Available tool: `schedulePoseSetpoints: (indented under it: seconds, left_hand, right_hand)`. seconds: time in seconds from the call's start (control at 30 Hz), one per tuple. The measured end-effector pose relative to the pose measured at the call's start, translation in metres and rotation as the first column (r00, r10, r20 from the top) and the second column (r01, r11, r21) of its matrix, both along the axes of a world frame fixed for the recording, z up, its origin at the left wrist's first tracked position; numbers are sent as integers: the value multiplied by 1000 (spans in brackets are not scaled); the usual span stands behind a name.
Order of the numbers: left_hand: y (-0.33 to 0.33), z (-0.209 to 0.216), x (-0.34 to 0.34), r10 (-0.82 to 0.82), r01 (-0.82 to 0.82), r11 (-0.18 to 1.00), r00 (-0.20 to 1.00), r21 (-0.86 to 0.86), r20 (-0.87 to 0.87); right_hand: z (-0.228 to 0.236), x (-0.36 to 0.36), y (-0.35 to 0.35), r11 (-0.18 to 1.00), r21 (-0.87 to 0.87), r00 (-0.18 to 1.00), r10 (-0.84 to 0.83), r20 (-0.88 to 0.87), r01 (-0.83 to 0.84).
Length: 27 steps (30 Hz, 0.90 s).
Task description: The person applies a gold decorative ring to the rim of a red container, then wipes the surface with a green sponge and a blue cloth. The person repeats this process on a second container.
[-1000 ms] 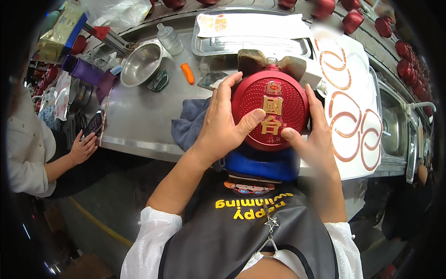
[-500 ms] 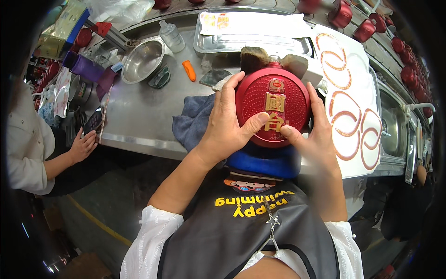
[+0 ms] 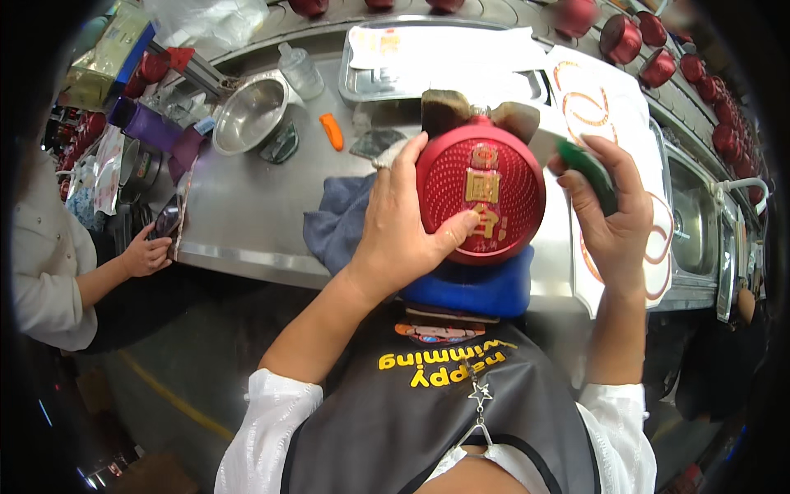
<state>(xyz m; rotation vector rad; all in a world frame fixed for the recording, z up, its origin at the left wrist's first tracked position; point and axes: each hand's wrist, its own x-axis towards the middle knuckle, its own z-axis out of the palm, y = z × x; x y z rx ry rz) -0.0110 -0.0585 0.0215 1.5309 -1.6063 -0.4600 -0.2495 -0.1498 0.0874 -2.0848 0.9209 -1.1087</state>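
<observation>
A round, flat-faced red bottle with raised gold characters rests tilted on a blue pad, its neck between two dark brown blocks. My left hand grips its left side, the thumb pressed on the lower gold character and the fingers round the rim. Some whitish cloth shows by those fingertips. Right of the bottle and apart from it, my right hand pinches a flat dark-green scraper between thumb and fingers. A grey-blue cloth lies beside my left wrist.
Left on the steel table stand a metal bowl and a clear plastic bottle, with an orange tool nearby. White sheets with red-gold ring labels lie right. Red bottles line the conveyor behind. A co-worker's hand is at left.
My right hand has left the bottle's right side and moved right, now holding the green scraper. My left hand stays on the bottle.
</observation>
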Motion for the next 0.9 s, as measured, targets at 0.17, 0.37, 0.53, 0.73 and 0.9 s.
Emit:
schedulePoseSetpoints:
  seconds: [0.17, 0.37, 0.53, 0.73, 0.9]
  left_hand:
    - [-1, 3, -2, 9, -7, 999, 999, -36, 46]
    - [-2, 16, 8, -91, 203, 934, 931, -294, 353]
    - [-19, 28, 9, -170, 353, 915, 778, -197, 604]
    - [1, 22, -1, -154, 342, 920, 763, -190, 628]
    - [38, 4, -12, -97, 299, 921, 795, -248, 599]
  right_hand:
    - [39, 49, -43, 946, -19, 796, 260, -547, -323]
    - [24, 22, -46, 983, -58, 947, 150, -284, -173]
    - [10, 4, -23, 997, 74, 990, 13, -141, -3]
    - [10, 8, -21, 994, 6, 984, 108, -141, -108]
    - [15, 32, -32, 893, -94, 864, 391, -318, -439]
